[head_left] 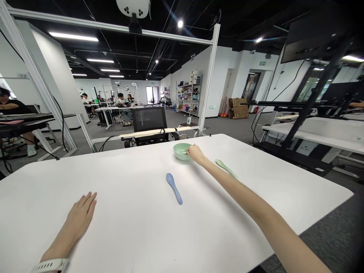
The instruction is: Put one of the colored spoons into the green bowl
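Note:
My right hand (195,153) reaches far across the white table (136,227) and its fingers are closed on the right rim of a pale green bowl (181,151). A blue spoon (174,188) lies on the table nearer to me, left of my right forearm. A green spoon (226,168) lies on the other side of that forearm, partly hidden by it. My left hand (81,215) rests flat on the table at the near left, fingers stretched out, holding nothing. A white band (51,265) is on my left wrist.
A black office chair (150,125) stands behind the table's far edge. A metal frame (209,76) rises around the table. Another white desk (318,132) with black stands is to the right. Several people sit at desks far back left.

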`<state>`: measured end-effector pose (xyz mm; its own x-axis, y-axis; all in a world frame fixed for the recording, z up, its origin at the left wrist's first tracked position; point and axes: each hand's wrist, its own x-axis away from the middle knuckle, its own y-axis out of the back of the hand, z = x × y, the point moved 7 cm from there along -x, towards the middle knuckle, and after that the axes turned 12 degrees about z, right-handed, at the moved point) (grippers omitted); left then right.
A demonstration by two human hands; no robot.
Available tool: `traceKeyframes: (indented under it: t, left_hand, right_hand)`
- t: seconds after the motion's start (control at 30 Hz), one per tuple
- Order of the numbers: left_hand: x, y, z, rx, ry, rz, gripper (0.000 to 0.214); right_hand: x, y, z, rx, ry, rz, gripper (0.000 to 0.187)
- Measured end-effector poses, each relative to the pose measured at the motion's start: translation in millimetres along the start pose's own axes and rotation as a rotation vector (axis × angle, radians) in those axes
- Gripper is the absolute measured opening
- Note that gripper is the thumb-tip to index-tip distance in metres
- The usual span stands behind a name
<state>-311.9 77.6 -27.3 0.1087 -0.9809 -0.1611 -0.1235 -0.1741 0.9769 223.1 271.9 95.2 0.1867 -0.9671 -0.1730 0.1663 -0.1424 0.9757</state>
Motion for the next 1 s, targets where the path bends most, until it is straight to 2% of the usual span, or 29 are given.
traceKeyframes:
  t: [0.1,0.23,0.37,0.5,0.63,1.0]
  left_hand:
    - [0.1,-1.6,1.7,0.001,0.014,-0.005,0.069]
    - [-1.1,-5.6,2.8,0.010,0.012,0.026,0.073]
    - [-1.9,-8.7,4.7,0.014,0.030,0.047,0.079]
    - [-1.5,-8.0,3.8,0.021,0.019,0.037,0.078]
    - [-2.1,-8.7,5.0,0.032,0.012,0.037,0.077]
    - [-5.9,-16.1,13.0,0.034,0.021,0.052,0.078]
  right_hand:
    - [15.2,8.6,-12.4,-0.055,0.021,-0.066,0.029]
    - [53.5,13.8,-47.4,-0.187,0.051,-0.204,0.041]
    - [95.7,-18.7,-85.6,-0.217,0.042,-0.141,0.042]
    - [122.6,-58.6,-108.5,-0.241,0.045,-0.055,0.043]
    - [126.9,-76.5,-116.0,-0.286,0.050,0.006,0.043]
    - [123.4,-77.3,-117.8,-0.266,0.033,0.019,0.045]
